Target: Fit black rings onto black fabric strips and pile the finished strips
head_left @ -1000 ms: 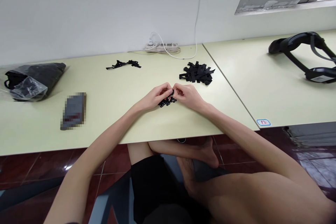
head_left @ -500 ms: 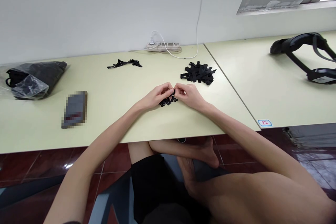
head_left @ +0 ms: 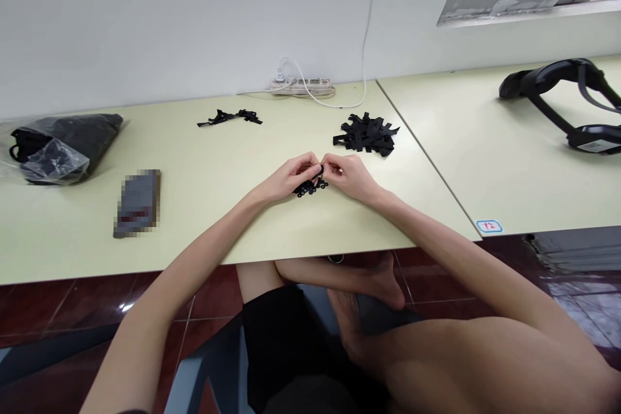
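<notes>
My left hand (head_left: 295,174) and my right hand (head_left: 344,171) meet fingertip to fingertip above the pale table. Both are closed in a pinch on one small black piece (head_left: 321,171); the fingers cover most of it, so its exact kind does not show. Right below the fingertips lies a little heap of small black rings (head_left: 306,190), partly hidden by my left hand. A pile of short black fabric strips (head_left: 367,134) sits just beyond my right hand. Farther back on the left is a smaller group of black strips (head_left: 230,118).
A clear plastic bag with black material (head_left: 72,145) and a blurred-out dark box (head_left: 138,204) lie to the left. By the wall rests a power strip (head_left: 303,86) with a white cable (head_left: 366,45). A black headset (head_left: 557,103) occupies the right-hand table.
</notes>
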`<state>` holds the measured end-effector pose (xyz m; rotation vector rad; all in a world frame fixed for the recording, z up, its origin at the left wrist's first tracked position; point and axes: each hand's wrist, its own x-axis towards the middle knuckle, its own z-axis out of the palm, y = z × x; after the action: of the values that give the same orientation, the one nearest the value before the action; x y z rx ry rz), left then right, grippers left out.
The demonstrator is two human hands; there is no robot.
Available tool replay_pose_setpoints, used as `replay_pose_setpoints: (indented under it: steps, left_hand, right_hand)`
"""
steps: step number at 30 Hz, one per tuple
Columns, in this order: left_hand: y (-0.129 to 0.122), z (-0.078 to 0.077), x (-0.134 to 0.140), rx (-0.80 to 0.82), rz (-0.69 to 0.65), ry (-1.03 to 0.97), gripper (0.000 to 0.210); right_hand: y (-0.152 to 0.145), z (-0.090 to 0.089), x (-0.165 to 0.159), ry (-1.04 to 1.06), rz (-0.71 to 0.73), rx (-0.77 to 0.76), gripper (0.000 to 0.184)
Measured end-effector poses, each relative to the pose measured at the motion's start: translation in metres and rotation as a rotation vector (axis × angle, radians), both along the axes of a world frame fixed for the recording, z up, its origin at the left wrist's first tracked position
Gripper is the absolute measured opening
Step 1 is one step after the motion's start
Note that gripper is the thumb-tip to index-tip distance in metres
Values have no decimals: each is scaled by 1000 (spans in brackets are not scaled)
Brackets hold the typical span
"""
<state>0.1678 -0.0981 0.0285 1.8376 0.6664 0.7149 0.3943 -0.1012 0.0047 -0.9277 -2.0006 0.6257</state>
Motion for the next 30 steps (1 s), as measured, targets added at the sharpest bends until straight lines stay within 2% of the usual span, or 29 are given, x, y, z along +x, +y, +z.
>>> replay_pose_setpoints:
  steps: [23,30]
  left_hand:
    - [-2,2,0,-34,-30,-40,45]
    - [-2,1,5,-29,39,-66,46]
  right_hand:
    - [-3,6,1,34,-1,-85,19]
    - [-4,5,-2,98,-27,-130,25]
